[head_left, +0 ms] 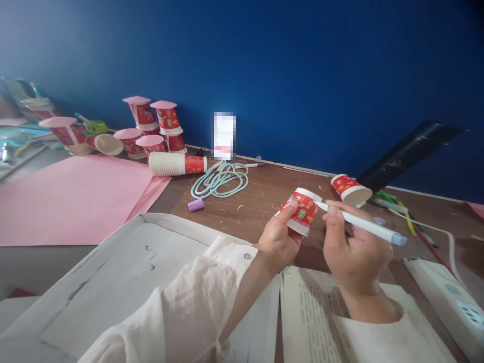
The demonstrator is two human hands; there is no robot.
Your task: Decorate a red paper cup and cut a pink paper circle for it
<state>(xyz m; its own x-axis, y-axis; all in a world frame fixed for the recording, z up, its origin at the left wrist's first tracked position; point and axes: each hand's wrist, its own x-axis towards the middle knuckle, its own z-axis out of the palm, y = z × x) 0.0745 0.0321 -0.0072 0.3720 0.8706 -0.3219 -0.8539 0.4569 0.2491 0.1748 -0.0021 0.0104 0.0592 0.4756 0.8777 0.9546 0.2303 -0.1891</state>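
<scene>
My left hand (282,234) is wrapped round a red patterned paper cup (304,212), its white base rim tilted up. My right hand (351,247) grips a white marker pen (368,224) with a pale purple end, and the tip is at the cup's side near the upper rim. Whether the tip touches the cup I cannot tell. A purple cap (195,205) lies on the brown table to the left of the cup. Another red cup (350,190) lies on its side behind my right hand.
Red cups with pink paper tops (164,118) stand stacked at the back left, beside a lying stack of cups (170,164). Pink paper sheets (75,201), a coiled pale-blue cable (221,181), a lit phone (224,133), a power strip (449,297) and a white tray (124,282) surround the work.
</scene>
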